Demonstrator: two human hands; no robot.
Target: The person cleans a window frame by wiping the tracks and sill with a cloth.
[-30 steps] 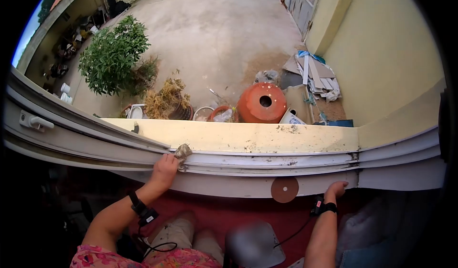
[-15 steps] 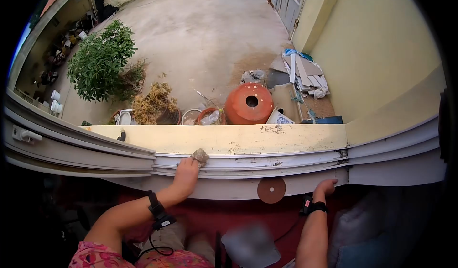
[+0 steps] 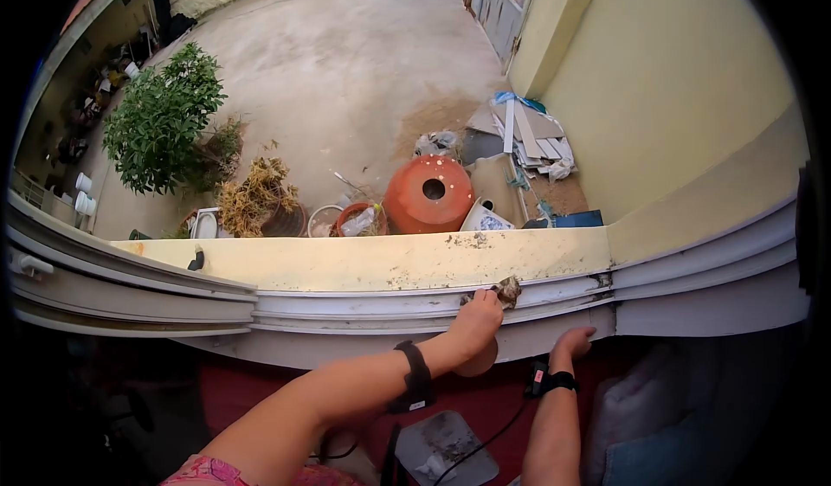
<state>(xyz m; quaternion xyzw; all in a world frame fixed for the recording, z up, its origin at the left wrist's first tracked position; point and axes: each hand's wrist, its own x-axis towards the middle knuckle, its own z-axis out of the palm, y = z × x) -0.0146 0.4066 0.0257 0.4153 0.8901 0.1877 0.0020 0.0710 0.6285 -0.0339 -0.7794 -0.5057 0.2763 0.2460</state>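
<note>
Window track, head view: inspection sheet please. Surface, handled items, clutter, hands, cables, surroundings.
Surface: window track has dark grime toward its right end; yellow outer ledge is speckled with debris.
Handled items: bunched, soiled rag at the track.
Clutter: brown disc on the inner sill, partly hidden by the left arm.
Hands: left hand grips the rag; right hand at the sill edge, nothing seen in it.
Cables: black cable below the right wrist.
Surroundings: courtyard with orange pot, green shrub.

A home; sliding window (image 3: 147, 293), walled concrete yard (image 3: 346, 70), leafy bush (image 3: 164, 118), round clay pot (image 3: 424, 206), rusty gate (image 3: 498, 10)
</note>
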